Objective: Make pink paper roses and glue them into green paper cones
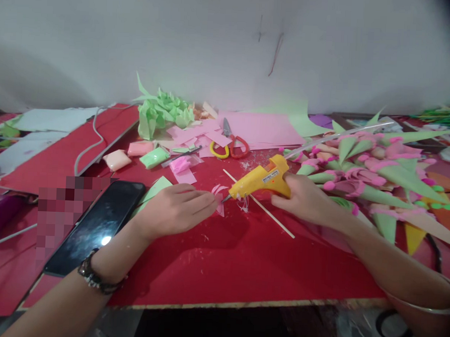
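Note:
My right hand (307, 199) grips a yellow glue gun (259, 181), its nozzle pointing left at a small pink paper petal piece (219, 193) on the red board (224, 258). My left hand (178, 208) lies palm down with fingers closed, its fingertips pinching or pressing that pink piece. A thin wooden stick (260, 206) lies diagonally under the gun. A beaded bracelet sits on my left wrist.
A black phone (97, 225) lies left of my left hand. Scissors (229, 144) with red and yellow handles rest on pink sheets behind. Crumpled green paper (162, 111), clay lumps (136, 153), and a pile of pink-and-green paper flowers (374, 170) fill the back and right.

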The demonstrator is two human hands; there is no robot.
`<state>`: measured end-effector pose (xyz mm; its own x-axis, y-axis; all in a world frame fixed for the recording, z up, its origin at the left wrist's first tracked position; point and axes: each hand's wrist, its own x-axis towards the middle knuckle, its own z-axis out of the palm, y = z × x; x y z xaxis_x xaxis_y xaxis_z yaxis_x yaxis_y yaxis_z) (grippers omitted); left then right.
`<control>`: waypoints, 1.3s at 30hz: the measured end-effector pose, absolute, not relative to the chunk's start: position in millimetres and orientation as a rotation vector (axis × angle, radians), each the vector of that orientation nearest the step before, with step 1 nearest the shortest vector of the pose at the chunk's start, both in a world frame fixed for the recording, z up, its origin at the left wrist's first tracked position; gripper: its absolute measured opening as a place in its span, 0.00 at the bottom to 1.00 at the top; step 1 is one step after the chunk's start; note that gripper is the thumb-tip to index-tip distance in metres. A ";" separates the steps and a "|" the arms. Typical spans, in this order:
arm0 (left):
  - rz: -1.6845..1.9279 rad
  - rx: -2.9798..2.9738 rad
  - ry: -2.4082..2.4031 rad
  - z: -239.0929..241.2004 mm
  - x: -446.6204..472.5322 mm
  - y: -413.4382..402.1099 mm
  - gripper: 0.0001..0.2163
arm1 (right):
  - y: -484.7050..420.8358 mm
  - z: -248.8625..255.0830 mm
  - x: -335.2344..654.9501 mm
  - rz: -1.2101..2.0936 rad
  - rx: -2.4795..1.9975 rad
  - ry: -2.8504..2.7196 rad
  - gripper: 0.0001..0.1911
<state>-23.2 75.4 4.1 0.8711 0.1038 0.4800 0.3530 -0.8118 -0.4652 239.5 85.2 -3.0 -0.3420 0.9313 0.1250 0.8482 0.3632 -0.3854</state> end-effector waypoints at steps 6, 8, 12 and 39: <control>-0.595 -2.476 -0.321 3.3 -24.0 76.4 0.08 | 86.5 -4.6 240.1 0.369 -1.580 -2.294 0.09; -0.595 -2.472 -0.321 3.6 -23.6 76.5 0.08 | 86.7 -4.8 240.1 0.379 -1.565 -2.293 0.08; -0.596 -2.481 -0.317 4.5 -22.5 76.2 0.08 | 87.1 -4.5 239.6 0.373 -1.562 -2.290 0.08; -0.617 -2.492 -0.335 3.2 -24.5 77.3 0.09 | 96.4 -8.9 247.0 0.268 -1.676 -2.111 0.14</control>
<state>-24.5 77.3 3.2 0.8639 0.1054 0.4925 0.3555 -0.8202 -0.4482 247.0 96.4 -8.9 -0.1774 0.9613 0.2106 0.8784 0.2512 -0.4067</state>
